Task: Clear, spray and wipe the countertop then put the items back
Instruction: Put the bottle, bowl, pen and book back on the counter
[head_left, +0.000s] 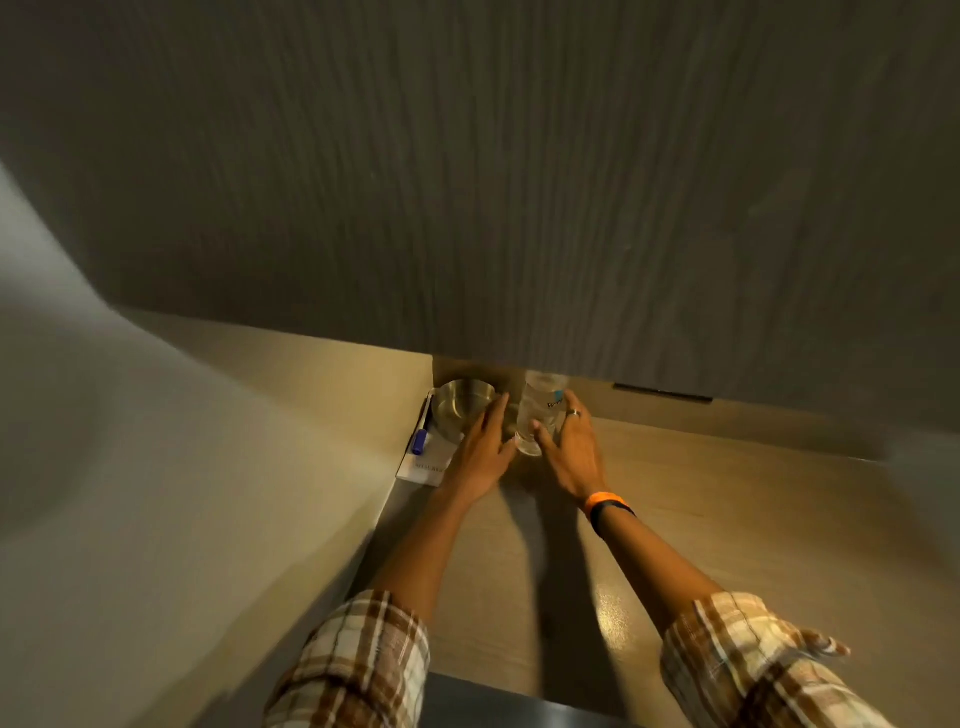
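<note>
A clear plastic water bottle stands at the back of the wooden countertop, under the upper cabinet. My right hand is wrapped around its lower part, thumb on the left and fingers on the right. A round metal bowl sits in the back left corner. My left hand lies flat beside it with fingers apart, its fingertips at the bowl's right side. Another clear object between my hands is mostly hidden.
A white notepad with a blue pen lies left of the bowl against the side wall. The dark wood-grain upper cabinet hangs low over the back of the counter. A dark edge runs along the counter's front.
</note>
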